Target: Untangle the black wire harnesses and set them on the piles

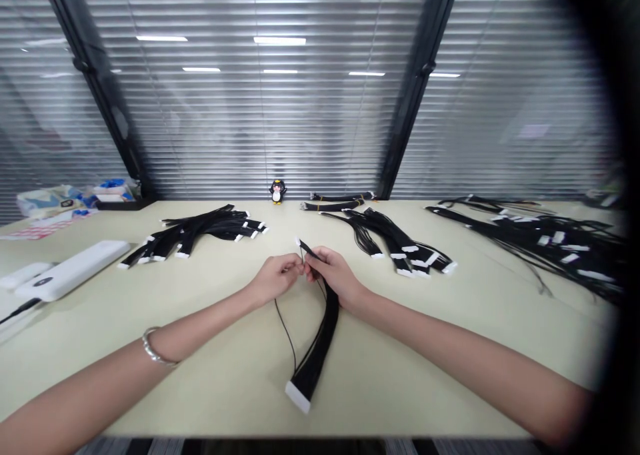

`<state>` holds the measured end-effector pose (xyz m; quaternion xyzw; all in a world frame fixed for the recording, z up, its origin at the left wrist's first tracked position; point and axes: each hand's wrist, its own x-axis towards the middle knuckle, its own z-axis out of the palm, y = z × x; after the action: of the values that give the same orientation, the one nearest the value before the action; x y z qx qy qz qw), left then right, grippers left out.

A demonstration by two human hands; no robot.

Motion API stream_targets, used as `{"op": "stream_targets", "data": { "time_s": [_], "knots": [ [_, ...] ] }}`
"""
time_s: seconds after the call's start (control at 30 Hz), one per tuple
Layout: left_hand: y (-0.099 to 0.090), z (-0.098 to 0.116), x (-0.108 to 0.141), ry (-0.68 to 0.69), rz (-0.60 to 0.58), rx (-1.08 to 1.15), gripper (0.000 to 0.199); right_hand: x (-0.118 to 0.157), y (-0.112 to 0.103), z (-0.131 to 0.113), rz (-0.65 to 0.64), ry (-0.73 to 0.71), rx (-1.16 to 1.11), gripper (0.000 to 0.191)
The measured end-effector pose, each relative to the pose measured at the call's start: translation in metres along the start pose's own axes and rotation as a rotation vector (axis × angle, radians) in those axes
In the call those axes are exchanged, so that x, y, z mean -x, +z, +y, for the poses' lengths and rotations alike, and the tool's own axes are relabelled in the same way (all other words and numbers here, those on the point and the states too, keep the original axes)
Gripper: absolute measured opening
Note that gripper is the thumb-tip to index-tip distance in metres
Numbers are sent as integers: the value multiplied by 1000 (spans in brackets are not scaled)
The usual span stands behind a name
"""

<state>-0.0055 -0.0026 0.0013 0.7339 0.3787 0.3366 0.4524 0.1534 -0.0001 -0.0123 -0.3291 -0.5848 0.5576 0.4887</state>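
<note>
A black wire harness (327, 322) with white end connectors runs from my hands toward the table's front edge. My right hand (334, 274) is closed around its upper part, just below a small white connector (299, 242). One thin black wire (286, 332) bows out to the left, apart from the bundle. My left hand (278, 276) pinches a wire of the harness close beside the right fingertips; the exact grip is partly hidden. The wide white connector (298, 397) at the lower end rests on or just over the table.
Black harnesses with white connectors lie in a left pile (200, 230), a middle-right pile (395, 238) and a far-right pile (555, 242). Banded bundles (340, 203) and a penguin figure (277, 191) stand at the back. A white power bank (75, 270) lies left.
</note>
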Motion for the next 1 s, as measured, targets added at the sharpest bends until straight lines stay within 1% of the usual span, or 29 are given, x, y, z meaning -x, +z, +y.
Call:
{"op": "stream_targets", "data": {
  "time_s": [0.07,0.1,0.17,0.23,0.33,0.37,0.43,0.57,0.6,0.67,0.73,0.83,0.9,1.0],
  "knots": [
    [-2,-1,-1,18,-32,-50,25,1,0,-1,-15,-5,-2,19],
    [-3,-2,-1,3,-37,-36,25,1,0,-1,-19,-6,2,19],
    [-7,-5,0,-57,-19,63,27,1,0,-1,-16,-12,22,23],
    [-9,-7,1,-93,51,190,32,0,-1,0,17,-33,83,26],
    [-11,-8,2,-66,191,311,32,-1,-1,0,105,-61,239,28],
    [-12,-7,2,-57,213,334,30,0,-2,-1,117,-63,272,29],
    [-12,-5,2,-49,190,370,27,0,-1,-2,94,-55,272,30],
    [-10,0,3,24,69,386,23,2,0,-5,-39,-3,131,31],
    [-9,1,4,46,53,378,23,2,0,-5,-65,17,87,32],
    [-9,1,4,69,64,363,22,1,0,-4,-94,38,23,33],
    [-10,0,4,60,126,356,22,1,1,-3,-89,35,20,35],
    [-11,-3,1,2,206,396,26,1,3,-2,-60,22,99,37],
    [-13,-5,0,-31,212,472,26,1,3,0,-26,7,150,35],
    [-15,-6,-1,-49,180,621,21,2,2,3,39,-33,190,28]
  ]
}}
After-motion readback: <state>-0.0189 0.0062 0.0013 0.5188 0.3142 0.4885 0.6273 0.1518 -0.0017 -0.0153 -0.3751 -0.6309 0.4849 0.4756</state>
